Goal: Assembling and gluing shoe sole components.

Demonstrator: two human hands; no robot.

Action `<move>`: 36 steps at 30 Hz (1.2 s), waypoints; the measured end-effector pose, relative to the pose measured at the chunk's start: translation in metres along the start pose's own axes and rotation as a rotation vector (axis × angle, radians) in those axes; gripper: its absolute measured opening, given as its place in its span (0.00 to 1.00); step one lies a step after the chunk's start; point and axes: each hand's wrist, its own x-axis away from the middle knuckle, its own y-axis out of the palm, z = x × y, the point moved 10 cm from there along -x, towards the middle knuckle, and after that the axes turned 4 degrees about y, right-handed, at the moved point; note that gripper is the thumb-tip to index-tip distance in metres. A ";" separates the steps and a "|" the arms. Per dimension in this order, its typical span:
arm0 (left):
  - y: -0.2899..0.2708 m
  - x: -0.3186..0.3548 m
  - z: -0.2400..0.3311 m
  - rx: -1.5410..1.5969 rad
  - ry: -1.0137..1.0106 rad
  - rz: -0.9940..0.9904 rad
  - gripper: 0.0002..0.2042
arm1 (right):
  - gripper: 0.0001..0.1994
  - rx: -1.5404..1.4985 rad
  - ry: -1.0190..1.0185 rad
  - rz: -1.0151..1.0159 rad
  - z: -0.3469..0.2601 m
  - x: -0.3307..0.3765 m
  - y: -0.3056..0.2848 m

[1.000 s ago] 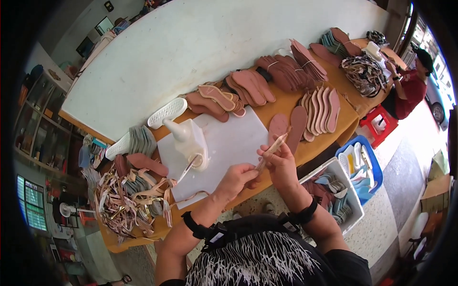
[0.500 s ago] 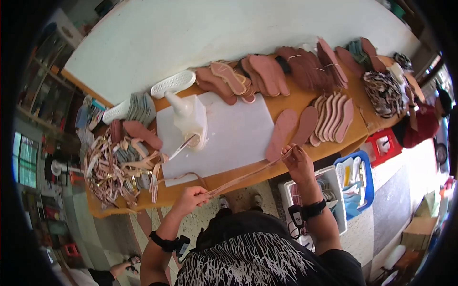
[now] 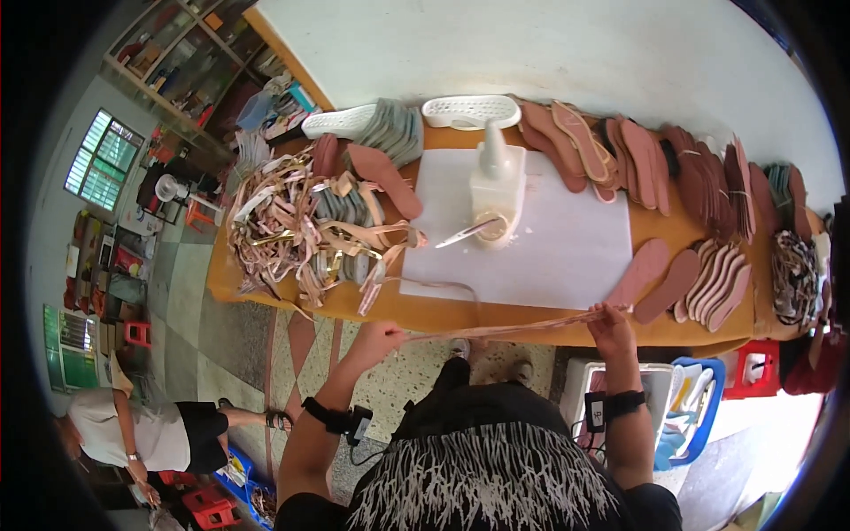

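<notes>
left hand (image 3: 381, 340) and right hand (image 3: 611, 329) are both pinched closed on a thin pinkish strap (image 3: 505, 332), stretched pretty much straight between them, by the orange table's (image 3: 675, 228) front edge

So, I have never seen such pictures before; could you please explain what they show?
There is no machine here, only a person's bare hands. Every picture comes from one wide fisheye camera on the person's head, looking down, so straight edges bend near the rim. The left hand and right hand hold a thin pinkish strip stretched between them. On the table lie a tangle of straps, stacked sole-shaped pieces, and a white sheet bearing a white container.
</notes>
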 end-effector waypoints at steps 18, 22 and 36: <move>-0.178 -0.016 -0.034 -0.503 0.218 0.827 0.06 | 0.15 0.409 -0.111 0.078 0.053 -0.021 0.078; -0.269 -0.001 -0.033 -0.356 0.348 0.981 0.03 | 0.16 0.289 -0.168 0.144 0.031 -0.031 0.043; -0.475 -0.147 -0.203 -0.714 -0.421 0.639 0.12 | 0.06 0.052 -0.536 -0.060 -0.054 0.070 0.072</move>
